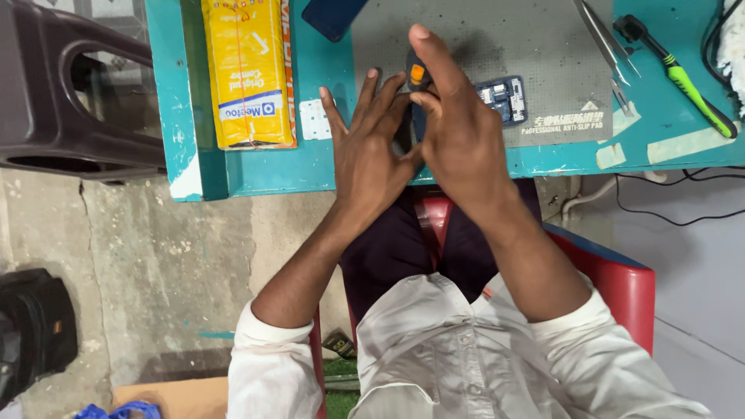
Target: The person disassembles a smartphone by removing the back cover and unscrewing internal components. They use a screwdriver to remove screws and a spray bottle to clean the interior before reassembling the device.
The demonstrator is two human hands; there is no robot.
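Note:
My right hand [458, 124] holds a small dark screwdriver with an orange cap [417, 74], index finger resting on its top. My left hand [371, 147] lies beside it with fingers spread, touching the tool's lower part near the table's front edge. Both hands hover over the grey anti-slip mat [497, 39] on the teal table [310, 167]. A small blue phone part with circuitry [506, 98] lies on the mat just right of my right hand. What the tool's tip touches is hidden by my hands.
A yellow packet [248, 70] lies at the table's left. A dark blue phone [332, 15] sits at the top. Metal tweezers [609, 43] and a green-handled screwdriver [687, 81] lie at the right, near black cables [667, 174]. A dark plastic chair [62, 93] stands left.

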